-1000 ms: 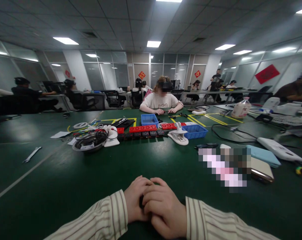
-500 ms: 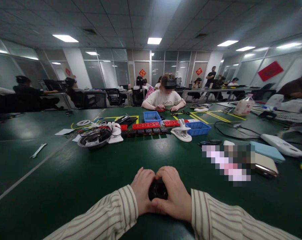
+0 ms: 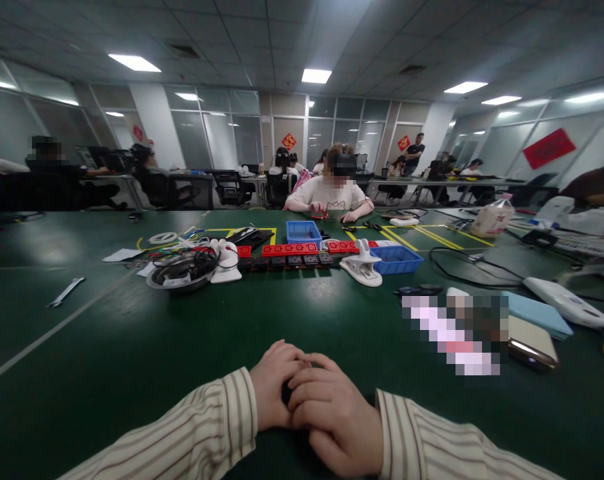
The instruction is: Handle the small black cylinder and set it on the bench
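Observation:
My left hand [image 3: 273, 385] and my right hand [image 3: 332, 417] rest together on the green table [image 3: 132, 360] at its near edge, in striped sleeves. The right hand lies over the left, fingers curled. Between them only a sliver of a small black round object [image 3: 285, 392] shows; both hands are closed around it. The rest of it is hidden.
A row of red and black power strips [image 3: 292, 255], two blue bins [image 3: 302, 233], a white clamp [image 3: 362, 267], a bowl of cables [image 3: 179, 275] and a wrench [image 3: 65, 292] lie farther out. Phones and cases [image 3: 532, 327] sit at right. A person sits opposite; others work at desks behind.
Half a second ago my hands were side by side with the black round object showing between them. Now the right hand has closed over the left, covering it.

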`<state>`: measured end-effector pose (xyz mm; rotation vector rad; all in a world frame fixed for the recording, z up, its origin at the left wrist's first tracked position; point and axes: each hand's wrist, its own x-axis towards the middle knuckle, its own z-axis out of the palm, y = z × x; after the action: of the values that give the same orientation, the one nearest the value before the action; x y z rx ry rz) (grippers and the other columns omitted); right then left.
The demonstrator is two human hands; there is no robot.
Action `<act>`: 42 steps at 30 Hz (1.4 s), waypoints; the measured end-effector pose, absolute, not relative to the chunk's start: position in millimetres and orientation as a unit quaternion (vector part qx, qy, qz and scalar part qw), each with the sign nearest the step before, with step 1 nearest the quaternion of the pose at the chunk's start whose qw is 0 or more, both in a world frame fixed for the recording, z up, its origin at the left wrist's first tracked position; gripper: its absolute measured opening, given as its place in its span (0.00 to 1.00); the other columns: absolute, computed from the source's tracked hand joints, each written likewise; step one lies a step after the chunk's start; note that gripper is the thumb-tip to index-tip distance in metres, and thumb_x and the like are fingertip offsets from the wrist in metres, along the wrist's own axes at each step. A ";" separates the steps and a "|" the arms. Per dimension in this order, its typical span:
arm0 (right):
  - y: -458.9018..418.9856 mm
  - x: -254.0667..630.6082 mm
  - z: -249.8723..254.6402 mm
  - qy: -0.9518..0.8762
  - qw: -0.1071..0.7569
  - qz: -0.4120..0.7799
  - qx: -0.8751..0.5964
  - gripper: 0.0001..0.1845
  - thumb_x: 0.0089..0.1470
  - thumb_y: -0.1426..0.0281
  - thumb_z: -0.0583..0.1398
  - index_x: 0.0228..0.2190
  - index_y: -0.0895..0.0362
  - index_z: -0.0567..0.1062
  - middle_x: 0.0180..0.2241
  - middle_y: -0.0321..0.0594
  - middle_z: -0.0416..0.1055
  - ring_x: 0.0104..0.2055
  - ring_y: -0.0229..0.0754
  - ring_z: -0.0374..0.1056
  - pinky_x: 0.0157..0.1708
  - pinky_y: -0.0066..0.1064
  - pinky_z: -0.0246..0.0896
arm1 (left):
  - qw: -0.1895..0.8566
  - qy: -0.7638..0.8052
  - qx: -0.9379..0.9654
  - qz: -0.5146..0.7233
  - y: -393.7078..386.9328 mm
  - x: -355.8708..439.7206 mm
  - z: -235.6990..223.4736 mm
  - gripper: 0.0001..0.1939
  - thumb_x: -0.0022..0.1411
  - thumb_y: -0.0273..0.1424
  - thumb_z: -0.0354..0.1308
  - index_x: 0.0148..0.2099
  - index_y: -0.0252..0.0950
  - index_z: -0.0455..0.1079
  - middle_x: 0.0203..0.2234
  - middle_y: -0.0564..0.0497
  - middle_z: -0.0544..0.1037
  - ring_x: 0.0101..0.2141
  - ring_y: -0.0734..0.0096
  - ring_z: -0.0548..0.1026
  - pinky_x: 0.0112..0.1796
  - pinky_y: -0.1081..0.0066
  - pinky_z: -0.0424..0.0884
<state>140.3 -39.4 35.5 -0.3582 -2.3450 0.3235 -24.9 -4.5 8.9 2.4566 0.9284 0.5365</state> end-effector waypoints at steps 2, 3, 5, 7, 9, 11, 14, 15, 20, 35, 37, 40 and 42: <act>-39.9 143.1 35.5 -0.906 0.373 0.132 -0.148 0.13 0.43 0.76 0.46 0.30 0.55 0.67 0.29 0.35 0.71 0.41 0.39 0.64 0.55 0.42 0.39 | 0.213 0.340 0.896 0.192 -6.4 -24.0 9.9 0.22 0.38 0.41 0.64 0.38 0.38 0.68 0.34 0.51 0.70 0.40 0.61 0.68 0.51 0.53 0.53; -39.9 144.6 35.7 -0.900 0.380 0.138 -0.162 0.15 0.45 0.76 0.47 0.33 0.54 0.67 0.32 0.35 0.72 0.43 0.39 0.63 0.56 0.43 0.36 | 0.205 0.342 0.898 0.189 -7.6 -23.6 10.6 0.25 0.39 0.41 0.63 0.41 0.38 0.67 0.36 0.50 0.70 0.41 0.59 0.68 0.52 0.51 0.52; -39.4 147.3 36.5 -0.882 0.399 0.152 -0.199 0.15 0.48 0.72 0.48 0.39 0.55 0.66 0.38 0.38 0.70 0.45 0.41 0.61 0.56 0.45 0.36 | 0.198 0.346 0.899 0.184 -9.7 -23.1 12.0 0.32 0.39 0.43 0.63 0.48 0.38 0.63 0.41 0.47 0.69 0.44 0.55 0.66 0.52 0.47 0.49; -38.0 148.6 36.6 -0.862 0.412 0.166 -0.243 0.17 0.52 0.63 0.49 0.42 0.57 0.65 0.40 0.43 0.67 0.43 0.43 0.60 0.51 0.44 0.46 | 0.203 0.353 0.896 0.180 -11.5 -22.9 13.3 0.38 0.37 0.46 0.64 0.51 0.39 0.59 0.45 0.45 0.67 0.47 0.51 0.64 0.52 0.44 0.47; -36.2 147.8 35.3 -0.842 0.419 0.169 -0.296 0.24 0.52 0.53 0.47 0.40 0.59 0.65 0.37 0.45 0.66 0.39 0.45 0.59 0.43 0.42 0.53 | 0.204 0.358 0.893 0.181 -13.4 -22.4 14.2 0.43 0.36 0.49 0.65 0.53 0.39 0.56 0.47 0.43 0.66 0.48 0.50 0.64 0.53 0.43 0.46; -34.7 145.3 32.6 -0.830 0.403 0.162 -0.349 0.30 0.51 0.46 0.46 0.36 0.60 0.66 0.34 0.45 0.64 0.35 0.45 0.58 0.38 0.41 0.54 | 0.186 0.354 0.898 0.183 -15.4 -21.4 14.7 0.41 0.39 0.47 0.64 0.53 0.38 0.55 0.46 0.43 0.67 0.47 0.51 0.65 0.53 0.43 0.46; -34.8 141.3 29.4 -0.843 0.349 0.135 -0.387 0.26 0.47 0.47 0.53 0.30 0.60 0.67 0.31 0.42 0.63 0.33 0.44 0.57 0.37 0.40 0.54 | 0.167 0.340 0.906 0.187 -16.6 -20.2 15.0 0.29 0.43 0.39 0.61 0.48 0.36 0.60 0.41 0.45 0.69 0.44 0.56 0.67 0.54 0.46 0.47; -35.7 140.9 29.3 -0.849 0.333 0.125 -0.389 0.23 0.46 0.51 0.56 0.30 0.59 0.67 0.30 0.42 0.63 0.34 0.44 0.57 0.37 0.40 0.54 | 0.171 0.336 0.907 0.188 -16.0 -20.3 15.0 0.27 0.43 0.37 0.61 0.46 0.36 0.62 0.39 0.46 0.69 0.43 0.57 0.67 0.53 0.48 0.48; -45.6 147.5 37.6 -0.875 0.321 0.131 -0.338 0.11 0.46 0.68 0.57 0.34 0.59 0.68 0.36 0.42 0.66 0.39 0.43 0.59 0.40 0.37 0.54 | 0.234 0.295 0.906 0.196 -9.9 -22.5 16.7 0.19 0.43 0.34 0.61 0.40 0.38 0.67 0.38 0.49 0.68 0.41 0.61 0.66 0.46 0.61 0.63; -51.4 160.2 36.7 -0.864 0.379 0.185 -0.274 0.21 0.51 0.62 0.52 0.46 0.57 0.62 0.46 0.44 0.63 0.50 0.46 0.57 0.56 0.49 0.37 | 0.151 0.341 0.905 0.205 -18.8 -22.2 8.5 0.45 0.38 0.53 0.60 0.55 0.37 0.54 0.51 0.42 0.64 0.50 0.49 0.62 0.54 0.43 0.42; -50.6 157.2 34.8 -0.838 0.395 0.197 -0.321 0.25 0.49 0.53 0.54 0.42 0.58 0.64 0.42 0.45 0.63 0.44 0.47 0.59 0.49 0.46 0.49 | 0.101 0.365 0.899 0.219 -24.3 -17.5 15.4 0.43 0.35 0.56 0.59 0.51 0.36 0.59 0.46 0.42 0.68 0.47 0.49 0.64 0.53 0.40 0.38; -48.9 152.4 31.8 -0.820 0.370 0.191 -0.392 0.26 0.43 0.50 0.58 0.35 0.59 0.66 0.36 0.43 0.63 0.37 0.46 0.58 0.39 0.41 0.55 | 0.071 0.387 0.893 0.219 -27.4 -13.4 21.6 0.33 0.38 0.53 0.58 0.41 0.34 0.65 0.37 0.44 0.71 0.42 0.53 0.68 0.53 0.40 0.38; -47.5 150.6 31.7 -0.827 0.334 0.174 -0.418 0.22 0.43 0.53 0.60 0.32 0.58 0.65 0.33 0.41 0.62 0.36 0.45 0.57 0.37 0.39 0.54 | 0.091 0.386 0.896 0.202 -25.0 -13.9 20.9 0.24 0.41 0.47 0.58 0.37 0.35 0.66 0.33 0.47 0.71 0.39 0.57 0.69 0.53 0.41 0.40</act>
<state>150.6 -47.5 31.7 -1.0906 -2.1577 0.4547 -13.9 -25.0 20.9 2.6615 1.1466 0.6000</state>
